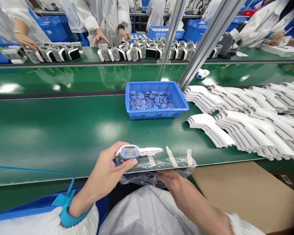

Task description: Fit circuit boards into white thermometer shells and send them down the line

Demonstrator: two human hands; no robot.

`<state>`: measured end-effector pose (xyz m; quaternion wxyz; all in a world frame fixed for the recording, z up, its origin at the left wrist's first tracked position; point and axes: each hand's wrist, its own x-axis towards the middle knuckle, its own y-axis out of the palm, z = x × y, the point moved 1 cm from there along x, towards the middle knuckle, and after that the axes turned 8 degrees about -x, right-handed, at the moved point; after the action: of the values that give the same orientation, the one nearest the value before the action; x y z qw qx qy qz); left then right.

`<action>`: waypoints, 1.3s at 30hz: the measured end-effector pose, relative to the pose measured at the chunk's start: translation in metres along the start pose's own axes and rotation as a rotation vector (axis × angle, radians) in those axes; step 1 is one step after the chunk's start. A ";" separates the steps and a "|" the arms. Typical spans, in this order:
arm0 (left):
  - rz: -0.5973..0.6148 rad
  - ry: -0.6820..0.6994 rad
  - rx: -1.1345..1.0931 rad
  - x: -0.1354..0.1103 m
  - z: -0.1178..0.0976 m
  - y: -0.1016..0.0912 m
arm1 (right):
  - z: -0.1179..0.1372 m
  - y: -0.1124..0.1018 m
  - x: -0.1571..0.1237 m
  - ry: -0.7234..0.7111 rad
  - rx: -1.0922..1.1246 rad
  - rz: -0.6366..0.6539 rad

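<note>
Head view: our left hand clamped a blue-faced thermometer.
Our right hand lay open against the plastic bag at the counter's near edge; many white housings remained stacked rightward.

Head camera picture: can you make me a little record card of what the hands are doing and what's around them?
Left hand: holds a blue device with a screen
Right hand: on a clear plastic bag
Tape: strips at the bench edge
Bench: green
Bin: blue, full of small blue parts
White shells: stacked right of the bin
Co-workers: at the far bench
</note>
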<state>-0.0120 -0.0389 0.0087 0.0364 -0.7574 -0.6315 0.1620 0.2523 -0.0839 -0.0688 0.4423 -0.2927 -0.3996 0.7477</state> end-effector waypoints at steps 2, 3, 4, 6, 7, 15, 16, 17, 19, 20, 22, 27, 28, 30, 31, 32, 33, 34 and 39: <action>0.011 0.014 0.015 0.003 -0.001 0.004 | 0.012 -0.029 -0.004 0.002 0.068 0.054; 0.014 0.024 0.026 0.005 -0.003 0.006 | 0.018 -0.043 -0.001 0.041 0.099 0.033; 0.020 0.034 0.038 0.007 -0.004 0.009 | 0.023 -0.057 0.005 0.087 0.125 -0.019; 0.025 0.063 0.063 0.010 -0.006 0.014 | 0.035 -0.078 0.024 0.132 0.161 -0.175; 0.027 0.080 0.076 0.011 -0.007 0.017 | 0.041 -0.084 0.035 0.124 0.168 -0.251; 0.045 0.210 0.234 0.013 -0.004 0.024 | 0.076 -0.081 0.079 -0.224 0.008 -0.390; 0.022 0.227 0.283 0.013 -0.003 0.023 | 0.077 -0.081 0.079 -0.240 0.010 -0.394; -0.008 0.239 0.329 0.013 -0.003 0.024 | 0.078 -0.083 0.078 -0.239 0.031 -0.384; -0.068 0.232 0.394 0.014 -0.005 0.024 | 0.077 -0.087 0.079 -0.185 0.109 -0.343; -0.089 0.219 0.414 0.015 -0.006 0.025 | 0.077 -0.089 0.080 -0.152 0.152 -0.323; -0.128 0.209 0.464 0.017 -0.011 0.026 | 0.077 -0.095 0.082 -0.107 0.213 -0.289; -0.256 0.201 0.534 0.027 -0.022 0.020 | 0.075 -0.121 0.087 -0.088 0.137 -0.359; -0.269 0.165 0.447 0.030 -0.021 0.016 | 0.068 -0.125 0.088 -0.071 0.086 -0.397; -0.261 0.083 0.194 0.033 -0.018 0.009 | 0.042 -0.125 0.092 0.001 -0.051 -0.449; -0.241 0.043 0.068 0.035 -0.016 0.006 | 0.025 -0.119 0.093 0.051 -0.124 -0.457; -0.215 0.007 -0.039 0.035 -0.013 0.004 | 0.007 -0.110 0.094 0.095 -0.221 -0.454; -0.185 -0.021 -0.124 0.036 -0.010 0.003 | -0.011 -0.099 0.094 0.131 -0.331 -0.470; -0.156 -0.043 -0.187 0.036 -0.007 0.003 | -0.026 -0.087 0.093 0.158 -0.405 -0.517; -0.027 -0.134 -0.401 0.037 -0.001 0.009 | -0.060 -0.054 0.073 0.049 -0.505 -0.527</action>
<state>0.0026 -0.0044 -0.0007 -0.1549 -0.7286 -0.6621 0.0825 0.2912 0.0172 -0.0593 0.5430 -0.2977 -0.6227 0.4783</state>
